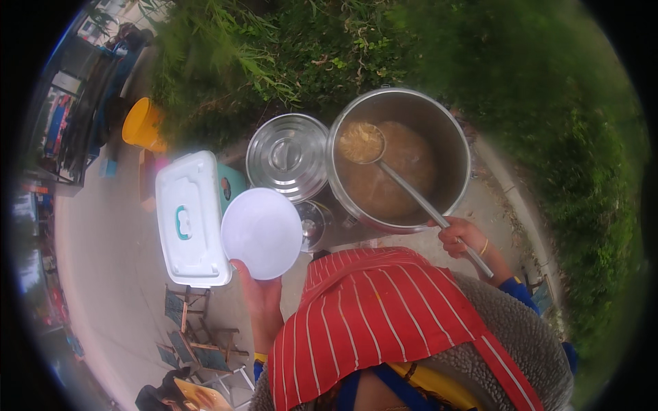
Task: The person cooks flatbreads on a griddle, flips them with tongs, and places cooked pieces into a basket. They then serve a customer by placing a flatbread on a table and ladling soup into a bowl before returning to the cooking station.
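My left hand (259, 293) holds a white bowl (262, 234) from beneath; its inside looks bare. In my right hand (460, 239) is the long handle of a metal ladle (411, 192). The ladle's head lies inside a large steel pot (452, 133), filled with pale, shredded-looking food (362, 141). Brown broth or soup (396, 190) covers the pot's bottom. Left of the pot rests a round, ridged steel lid (285, 154) with a handle at its centre. Just beyond the bowl stands a teal storage box with a white lid (193, 221).
A smaller round metal vessel (311, 226) sits between bowl and pot. Folding stools (198, 334) stand at lower left, near a person in dark clothing (162, 393). A yellow bucket (141, 123) is farther off. Bushes (334, 56) border the far side, and a kerb (514, 195) runs along the right.
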### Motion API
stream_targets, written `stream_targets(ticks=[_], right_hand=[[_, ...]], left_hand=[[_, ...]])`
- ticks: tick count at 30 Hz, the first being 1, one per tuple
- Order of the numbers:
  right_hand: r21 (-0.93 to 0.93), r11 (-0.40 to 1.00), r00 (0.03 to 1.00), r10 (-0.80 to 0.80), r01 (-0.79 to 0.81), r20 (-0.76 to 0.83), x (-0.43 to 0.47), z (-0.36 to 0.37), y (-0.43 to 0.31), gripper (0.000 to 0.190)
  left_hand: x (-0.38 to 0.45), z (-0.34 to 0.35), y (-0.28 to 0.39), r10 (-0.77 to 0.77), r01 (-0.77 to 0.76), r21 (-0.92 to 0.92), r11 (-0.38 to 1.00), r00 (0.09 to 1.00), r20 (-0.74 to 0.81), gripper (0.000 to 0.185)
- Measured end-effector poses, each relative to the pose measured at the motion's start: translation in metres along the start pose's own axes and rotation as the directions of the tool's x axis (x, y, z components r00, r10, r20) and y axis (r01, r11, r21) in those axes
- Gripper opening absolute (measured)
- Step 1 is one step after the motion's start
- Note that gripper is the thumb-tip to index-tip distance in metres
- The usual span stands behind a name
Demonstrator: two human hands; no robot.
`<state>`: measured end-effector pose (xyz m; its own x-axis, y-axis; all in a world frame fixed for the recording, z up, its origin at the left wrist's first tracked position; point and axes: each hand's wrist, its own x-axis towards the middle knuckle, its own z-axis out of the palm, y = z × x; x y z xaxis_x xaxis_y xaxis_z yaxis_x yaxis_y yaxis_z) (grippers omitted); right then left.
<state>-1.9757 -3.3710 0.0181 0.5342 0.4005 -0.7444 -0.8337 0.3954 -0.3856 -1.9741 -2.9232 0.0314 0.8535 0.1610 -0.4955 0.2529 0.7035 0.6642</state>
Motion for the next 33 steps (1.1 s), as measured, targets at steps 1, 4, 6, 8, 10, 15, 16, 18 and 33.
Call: stream_targets(ticks=[1,4,6,8,10,15,16,18,33], right_hand=[[0.011,1.000,1.000,-0.003,0.003,0.008,-0.007,0.003,0.001,0.039],[0.009,1.000,0.999,-0.024,0.024,0.037,-0.027,0.012,0.004,0.042],[0.003,0.999,0.997,-0.050,0.050,0.059,-0.041,0.019,0.005,0.043],[0.024,0.998,0.994,-0.065,0.063,0.083,-0.059,0.029,0.003,0.042],[0.024,0.997,0.993,-0.071,0.070,0.090,-0.079,0.038,-0.002,0.043],[0.054,0.995,0.993,-0.093,0.089,0.071,-0.129,0.060,-0.014,0.044],[0.074,0.993,0.992,-0.098,0.092,0.077,-0.138,0.063,-0.013,0.045],[0.096,0.990,0.991,-0.111,0.104,0.075,-0.153,0.070,-0.010,0.044],[-0.069,0.962,0.949,-0.273,0.265,-0.160,-0.196,0.076,0.024,0.055]], left_hand=[[0.004,0.002,0.000,-0.013,0.013,-0.002,1.000,0.999,0.042,0.076],[0.022,0.009,-0.002,-0.051,0.055,-0.020,0.998,0.984,0.169,0.076],[0.037,0.012,-0.005,-0.063,0.073,-0.037,0.997,0.971,0.232,0.074],[0.056,0.011,-0.014,-0.053,0.069,-0.050,0.996,0.961,0.271,0.070],[0.071,0.025,-0.023,-0.036,0.042,-0.018,0.999,0.969,0.244,0.066],[0.100,0.078,-0.061,-0.129,0.107,0.121,0.987,0.973,0.194,0.053],[0.102,0.092,-0.067,-0.146,0.121,0.144,0.982,0.973,0.179,0.052],[0.103,0.123,-0.081,-0.183,0.152,0.193,0.969,0.971,0.155,0.049],[0.097,0.162,-0.128,-0.323,0.345,0.022,0.938,0.854,0.408,0.062]])
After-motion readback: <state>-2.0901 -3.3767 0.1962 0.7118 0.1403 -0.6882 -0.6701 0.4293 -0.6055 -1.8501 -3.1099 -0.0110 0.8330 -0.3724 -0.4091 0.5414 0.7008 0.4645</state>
